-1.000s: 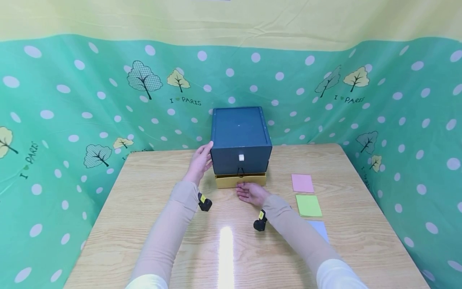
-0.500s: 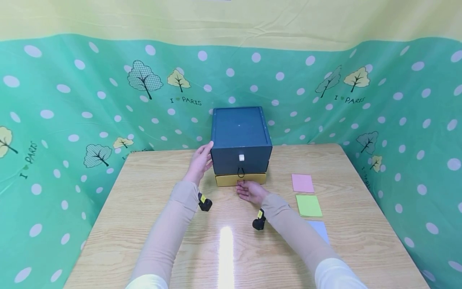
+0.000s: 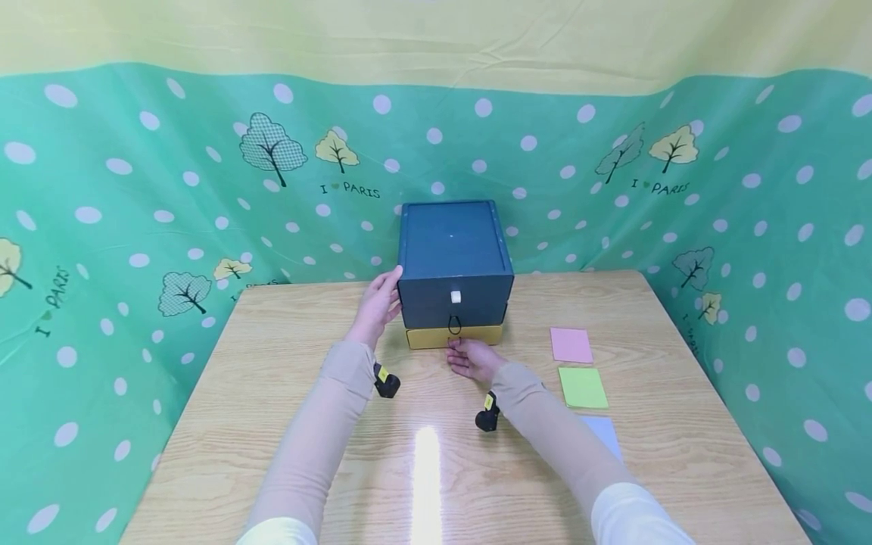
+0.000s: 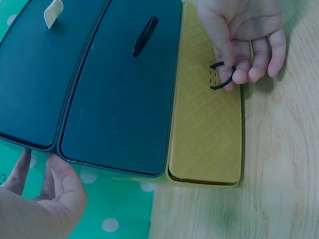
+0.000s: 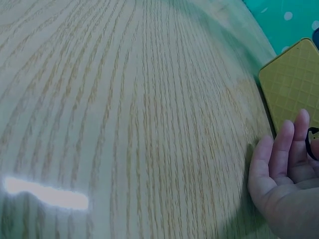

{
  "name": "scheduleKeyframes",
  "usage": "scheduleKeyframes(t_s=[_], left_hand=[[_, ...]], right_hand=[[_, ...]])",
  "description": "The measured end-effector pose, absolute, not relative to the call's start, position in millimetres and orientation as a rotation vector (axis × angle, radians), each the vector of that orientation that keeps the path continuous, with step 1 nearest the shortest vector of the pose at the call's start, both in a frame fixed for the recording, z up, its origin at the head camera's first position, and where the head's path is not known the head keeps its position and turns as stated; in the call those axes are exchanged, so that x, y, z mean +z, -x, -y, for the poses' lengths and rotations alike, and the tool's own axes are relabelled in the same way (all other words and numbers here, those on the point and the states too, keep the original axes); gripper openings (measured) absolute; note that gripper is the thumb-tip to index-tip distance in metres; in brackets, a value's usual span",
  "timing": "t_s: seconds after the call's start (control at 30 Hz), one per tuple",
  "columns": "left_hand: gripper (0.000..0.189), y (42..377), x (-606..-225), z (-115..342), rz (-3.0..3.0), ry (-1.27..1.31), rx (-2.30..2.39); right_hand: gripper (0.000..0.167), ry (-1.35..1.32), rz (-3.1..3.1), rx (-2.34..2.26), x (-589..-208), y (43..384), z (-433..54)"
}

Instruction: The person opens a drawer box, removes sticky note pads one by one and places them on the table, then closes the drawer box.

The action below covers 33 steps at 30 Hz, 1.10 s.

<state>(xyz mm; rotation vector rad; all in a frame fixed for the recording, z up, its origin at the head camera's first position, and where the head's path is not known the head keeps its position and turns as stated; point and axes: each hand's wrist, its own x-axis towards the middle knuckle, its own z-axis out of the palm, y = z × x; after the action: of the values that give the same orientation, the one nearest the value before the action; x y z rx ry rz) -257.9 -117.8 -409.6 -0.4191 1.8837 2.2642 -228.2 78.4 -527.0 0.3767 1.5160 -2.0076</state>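
Observation:
A stacked drawer box stands at the back of the table. Its two upper drawers are dark blue, the top one with a white pull tab and the one below with a black loop. At the bottom, the yellow drawer sits nearly flush with its case. My right hand pinches that drawer's black loop handle between thumb and index finger, its other fingers loosely bent. Against the box's left side rests my left hand, fingers extended, thumb near the front corner.
Pink, green and blue sticky-note pads lie in a column to the right, the blue one partly under my right forearm. A green dotted curtain hangs around the wooden table.
The yellow drawer has slid back into its case, from a small gap to almost flush. My right hand has moved slightly forward with it; the left hand stays in place.

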Motion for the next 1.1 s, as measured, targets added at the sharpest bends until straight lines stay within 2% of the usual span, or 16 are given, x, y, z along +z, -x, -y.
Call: scheduleKeyframes(t_s=[0.47, 0.73, 1.1], left_hand=[[0.055, 257.6, -409.7, 118.1, -1.898, 0.419, 2.248], [0.055, 257.4, -409.3, 119.6, -1.896, 0.425, 2.259], [0.062, 253.4, -405.2, 123.7, -1.969, 0.374, 2.172]], right_hand=[[0.027, -0.353, -1.505, -2.024, -529.4, 227.1, -80.6], [0.039, -0.272, -1.514, -2.015, -526.5, 218.3, -89.4], [0.038, -0.163, -1.776, -1.869, -505.8, 211.0, -111.8]])
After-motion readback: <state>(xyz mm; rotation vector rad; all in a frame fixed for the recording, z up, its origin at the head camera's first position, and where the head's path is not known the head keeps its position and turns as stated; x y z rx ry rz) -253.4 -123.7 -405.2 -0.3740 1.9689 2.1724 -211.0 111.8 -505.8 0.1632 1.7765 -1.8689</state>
